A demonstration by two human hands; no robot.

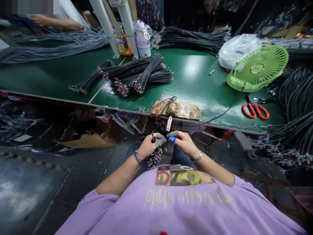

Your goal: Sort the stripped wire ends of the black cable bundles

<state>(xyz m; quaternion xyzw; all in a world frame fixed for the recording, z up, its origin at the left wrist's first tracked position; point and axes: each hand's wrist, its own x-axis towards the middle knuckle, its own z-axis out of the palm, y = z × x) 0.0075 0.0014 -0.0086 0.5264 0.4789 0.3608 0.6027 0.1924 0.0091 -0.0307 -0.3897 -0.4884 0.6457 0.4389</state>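
In front of my lap, my left hand [152, 143] is closed around a bundle of thin dark cables [155, 158], whose stripped red and white ends hang below the fist. My right hand [184, 142] meets it at the fingertips, thumb and forefinger pinched; whatever lies between them is too small to make out. Grey finger covers show on fingers of both hands, and a blue wrap is on the right thumb. Just beyond the hands, a small pink-and-white device [169, 124] sits at the bench edge, beside a taped wooden board [186, 110] with red and black leads.
Tied black cable bundles [144, 74] lie on the green bench [195, 75]. To the right are a green fan [259, 67], orange-handled scissors [255, 111] and heaped cables [298, 98]. A bottle [142, 39] stands by the posts. Another person's arm [58, 23] shows at far left.
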